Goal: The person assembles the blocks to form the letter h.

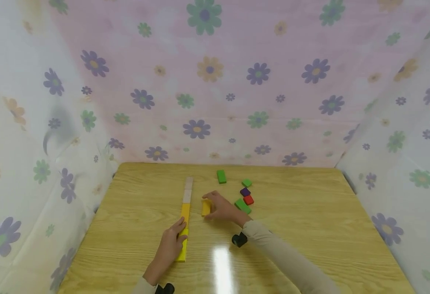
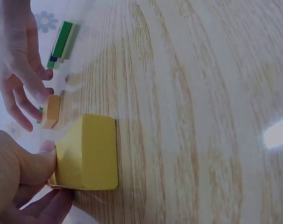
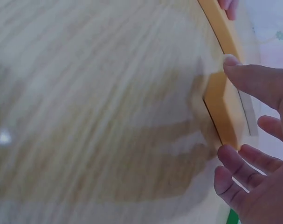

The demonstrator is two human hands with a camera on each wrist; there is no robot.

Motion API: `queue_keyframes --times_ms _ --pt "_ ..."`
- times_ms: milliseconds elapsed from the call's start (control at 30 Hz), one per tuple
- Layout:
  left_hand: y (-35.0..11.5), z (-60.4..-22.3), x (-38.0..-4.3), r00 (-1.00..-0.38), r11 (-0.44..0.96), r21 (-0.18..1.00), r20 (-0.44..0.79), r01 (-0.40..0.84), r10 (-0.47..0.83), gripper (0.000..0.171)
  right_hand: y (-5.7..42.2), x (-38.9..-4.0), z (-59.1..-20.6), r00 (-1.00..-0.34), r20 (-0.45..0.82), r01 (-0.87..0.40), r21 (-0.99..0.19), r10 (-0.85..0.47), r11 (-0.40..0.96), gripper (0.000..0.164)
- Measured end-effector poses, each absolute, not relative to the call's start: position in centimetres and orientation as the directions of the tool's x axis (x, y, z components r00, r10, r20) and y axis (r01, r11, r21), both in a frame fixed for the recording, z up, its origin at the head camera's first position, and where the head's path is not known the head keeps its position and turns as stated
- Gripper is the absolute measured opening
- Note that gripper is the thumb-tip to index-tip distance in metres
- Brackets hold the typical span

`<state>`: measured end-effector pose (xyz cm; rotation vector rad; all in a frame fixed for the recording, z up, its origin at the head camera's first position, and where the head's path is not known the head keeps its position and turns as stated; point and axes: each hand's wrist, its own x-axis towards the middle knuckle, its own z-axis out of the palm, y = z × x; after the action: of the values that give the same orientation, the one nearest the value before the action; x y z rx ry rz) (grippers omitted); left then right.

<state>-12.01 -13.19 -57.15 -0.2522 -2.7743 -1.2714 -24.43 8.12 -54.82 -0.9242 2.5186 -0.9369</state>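
Observation:
My left hand (image 1: 169, 244) grips a yellow block (image 1: 182, 253) at the near end of a straight row, thumb on one side and fingers on the other. Beyond it in that row lie an orange block (image 1: 185, 210) and pale wood-coloured blocks (image 1: 188, 190). To the right of the row, my right hand (image 1: 221, 207) holds a separate orange block (image 3: 227, 109) lengthwise, its thumb at the near end and fingertips at the far end. The left wrist view shows the yellow block's end face close up on the table.
Right of my right hand, a green block (image 1: 242, 206), a red block (image 1: 249, 200), a purple block (image 1: 245, 192) and a small green block (image 1: 247, 183) lie clustered. Another green block (image 1: 221, 177) lies farther back. Flowered cloth (image 1: 229, 81) encloses the wooden table (image 1: 303, 216).

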Motion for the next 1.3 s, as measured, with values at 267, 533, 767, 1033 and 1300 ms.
queue_keyframes --times_ms 267,533,767,1033,1300 --pt "-13.0 -57.4 -12.1 -0.984 0.651 0.737 0.137 0.181 0.118 0.042 8.1 -23.7 -55.8 -0.761 -0.013 -0.492 -0.639 -0.648 0.591 0.061" --pt "-12.9 -57.2 -12.0 -0.984 0.646 0.742 0.137 0.178 0.114 0.042 8.4 -23.4 -56.0 -0.772 0.030 -0.480 -0.682 -0.635 0.552 0.053" --pt "-13.0 -57.0 -12.1 -0.983 0.637 0.749 0.141 0.184 0.119 0.042 9.0 -23.4 -55.9 -0.777 0.020 -0.447 -0.722 -0.629 0.529 0.054" --pt "-13.0 -57.2 -12.2 -0.982 0.636 0.748 0.154 0.190 0.113 0.042 9.9 -22.8 -55.2 -0.765 0.046 -0.478 -0.709 -0.643 0.518 0.051" --pt "-13.3 -57.2 -12.1 -0.984 0.645 0.743 0.141 0.177 0.107 0.043 10.3 -21.2 -53.8 -0.744 0.059 -0.493 -0.721 -0.665 0.487 0.049"
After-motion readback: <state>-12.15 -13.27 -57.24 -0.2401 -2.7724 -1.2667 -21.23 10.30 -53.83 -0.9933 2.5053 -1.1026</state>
